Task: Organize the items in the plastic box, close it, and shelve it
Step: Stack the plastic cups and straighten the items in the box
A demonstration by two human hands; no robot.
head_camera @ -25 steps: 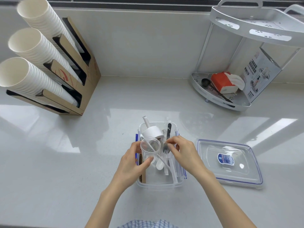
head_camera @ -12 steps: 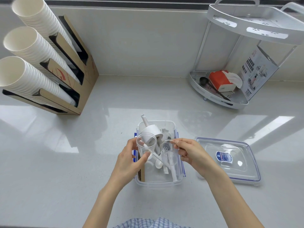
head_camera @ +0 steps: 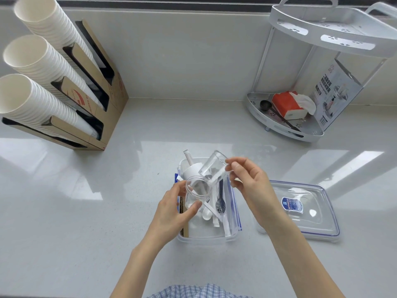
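Observation:
A clear plastic box with blue clips stands open on the counter in front of me. Inside lie a white paper cup, a wrapped straw, a black fork, a white spoon and other wrapped cutlery. My left hand holds a clear plastic cup upright over the box's left side. My right hand pinches the rim of a second clear cup, tilted on its side above the box's far end. The clear lid lies flat to the right.
A cardboard dispenser with three stacks of white paper cups stands at the back left. A white two-tier corner shelf at the back right holds a red tissue pack, a black scoop and a printed card. A wall runs behind the counter.
The two clear cups, nested a second ago, have come apart. My right hand lifted one cup up and away and tilted it, while my left hand kept the other over the box.

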